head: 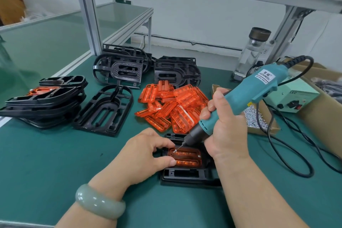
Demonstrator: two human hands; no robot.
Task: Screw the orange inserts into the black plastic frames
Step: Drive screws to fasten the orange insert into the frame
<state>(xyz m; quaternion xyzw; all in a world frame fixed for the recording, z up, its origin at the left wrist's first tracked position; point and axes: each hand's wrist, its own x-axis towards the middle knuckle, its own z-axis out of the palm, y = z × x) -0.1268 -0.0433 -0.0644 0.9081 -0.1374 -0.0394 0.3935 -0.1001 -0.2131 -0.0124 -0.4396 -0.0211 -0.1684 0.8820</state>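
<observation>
A black plastic frame (187, 176) lies on the green mat in front of me with an orange insert (187, 158) seated in it. My left hand (146, 152) holds the frame's left side, thumb and fingertips pinching at the insert's edge. My right hand (225, 126) grips a teal electric screwdriver (246, 94), tilted, its bit tip touching a screw at the insert's upper left corner. A second screw sits at the insert's right end.
A pile of loose orange inserts (172, 107) lies behind the frame. Empty black frames (105, 111) and stacks (120, 68) stand further back; a stack of assembled frames (42, 102) is at the left. A box of screws (253, 118), a power supply (292, 98), a bottle (251, 53) and a cable (288, 146) are at right.
</observation>
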